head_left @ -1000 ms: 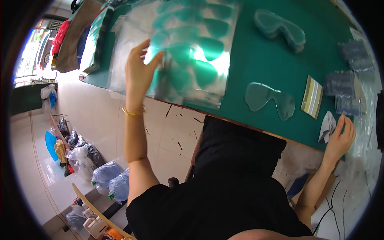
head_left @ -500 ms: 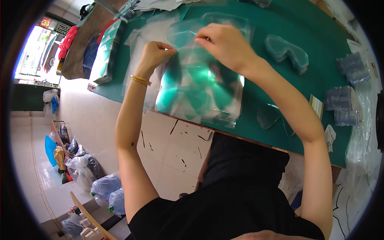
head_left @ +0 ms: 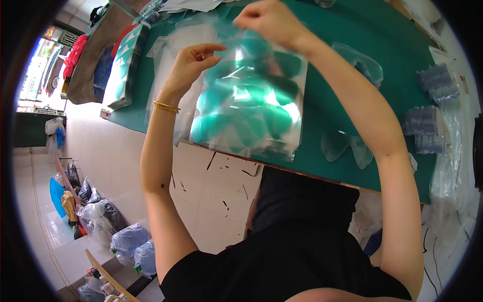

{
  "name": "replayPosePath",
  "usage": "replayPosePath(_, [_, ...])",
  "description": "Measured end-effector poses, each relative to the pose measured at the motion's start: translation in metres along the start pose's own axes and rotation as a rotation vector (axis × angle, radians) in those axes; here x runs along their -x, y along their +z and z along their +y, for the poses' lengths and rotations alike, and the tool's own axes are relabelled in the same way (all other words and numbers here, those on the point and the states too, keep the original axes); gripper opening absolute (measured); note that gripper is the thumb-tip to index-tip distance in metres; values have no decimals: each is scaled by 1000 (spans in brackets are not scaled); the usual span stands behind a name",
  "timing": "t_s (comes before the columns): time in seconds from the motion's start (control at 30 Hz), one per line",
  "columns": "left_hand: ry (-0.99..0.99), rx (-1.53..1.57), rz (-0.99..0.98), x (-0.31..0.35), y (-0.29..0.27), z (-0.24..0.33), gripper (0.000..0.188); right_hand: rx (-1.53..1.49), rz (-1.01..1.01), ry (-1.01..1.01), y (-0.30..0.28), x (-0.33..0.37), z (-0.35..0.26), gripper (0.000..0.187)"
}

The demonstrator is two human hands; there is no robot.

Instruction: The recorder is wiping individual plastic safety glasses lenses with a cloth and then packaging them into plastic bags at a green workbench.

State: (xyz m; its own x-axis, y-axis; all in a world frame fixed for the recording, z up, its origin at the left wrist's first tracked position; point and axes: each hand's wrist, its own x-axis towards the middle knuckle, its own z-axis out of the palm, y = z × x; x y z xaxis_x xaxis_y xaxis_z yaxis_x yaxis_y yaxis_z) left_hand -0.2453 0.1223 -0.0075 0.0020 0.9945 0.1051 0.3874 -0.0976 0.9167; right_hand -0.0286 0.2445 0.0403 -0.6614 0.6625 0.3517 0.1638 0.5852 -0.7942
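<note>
**Both hands raised at the top of a clear bag stack**

Head view: the left hand point(head_left: 193, 63) is lifted above the green table point(head_left: 392, 35), its fingers curled with the thumb and forefinger tips closed on the upper left edge of a stack of clear plastic bags point(head_left: 249, 108). The right hand point(head_left: 269, 20) is higher and farther out, its fingers bent together and pinching the top edge of the same stack. The stack hangs tilted between the two hands, over the near edge of the table, and the green of the table shows through it with bright glare. A gold bracelet point(head_left: 166, 106) sits on the left wrist. On the table to the right lie clear goggle lenses point(head_left: 347, 147), near the edge, and a pair of clear goggles point(head_left: 365, 63) farther back. Small bundles of clear packets point(head_left: 427, 121) lie toward the right rim. Tied plastic sacks point(head_left: 128, 241) stand on the tiled floor at lower left.
</note>
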Motion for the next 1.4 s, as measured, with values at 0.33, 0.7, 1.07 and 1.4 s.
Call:
replayPosePath(0.33, [165, -213, 480, 13, 44, 46, 51, 399, 684, -427, -91, 74, -48, 10])
replayPosePath(0.7, [112, 1253, -262, 81, 183, 95, 31, 520, 135, -599, -104, 232, -53, 30])
replayPosePath(1.07, [-105, 688, -195, 130, 235, 102, 18, -716, 453, 704, -89, 382, -49, 66])
replayPosePath(1.4, [-21, 391, -128, 111, 240, 87, 13, -654, 584, 726, -97, 372, -39, 11])
